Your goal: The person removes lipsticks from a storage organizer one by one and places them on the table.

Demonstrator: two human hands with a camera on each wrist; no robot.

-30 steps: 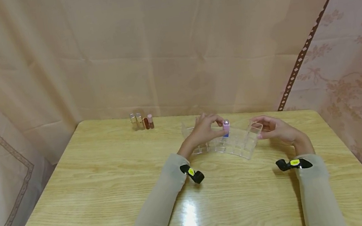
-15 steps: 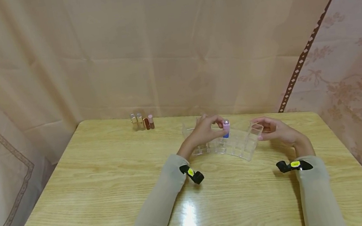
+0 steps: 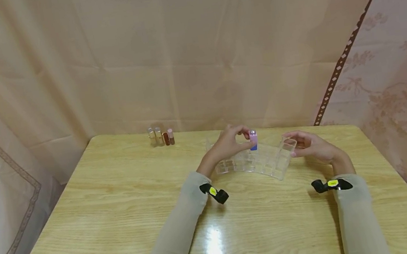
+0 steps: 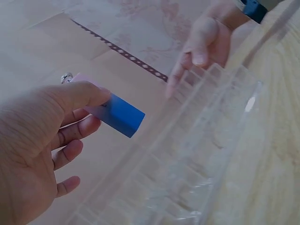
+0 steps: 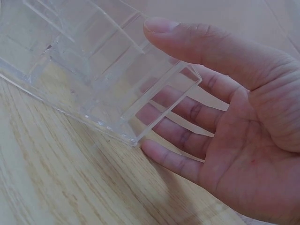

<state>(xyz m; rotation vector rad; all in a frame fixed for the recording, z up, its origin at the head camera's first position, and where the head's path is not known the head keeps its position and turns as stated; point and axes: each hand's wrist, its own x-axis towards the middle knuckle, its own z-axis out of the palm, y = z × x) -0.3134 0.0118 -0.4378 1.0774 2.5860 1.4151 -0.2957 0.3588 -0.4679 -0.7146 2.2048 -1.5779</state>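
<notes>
My left hand (image 3: 226, 144) pinches a square pink-and-blue lipstick tube (image 3: 253, 139) between thumb and fingers. Its blue end (image 4: 123, 115) points down toward the organizer in the left wrist view, and a sparkly silver knob tops the pink end. Below it stands a clear plastic lipstick organizer (image 3: 266, 161), stepped and divided into several small compartments. At its right end, my right hand (image 3: 316, 146) holds the organizer, thumb along the upper edge and fingers behind the clear end wall (image 5: 164, 105). The organizer's left part is partly hidden behind my left hand in the head view.
At the back left of the wooden table (image 3: 121, 206), two gold-toned tubes (image 3: 155, 138), a dark red one (image 3: 166, 138) and a pink-capped one (image 3: 171, 136) stand upright in a row. A beige curtain (image 3: 194, 59) hangs right behind the table's far edge.
My left hand has raised the pink-and-blue lipstick tube slightly above the organizer, showing more of its blue end. The right hand and the organizer stay about where they were.
</notes>
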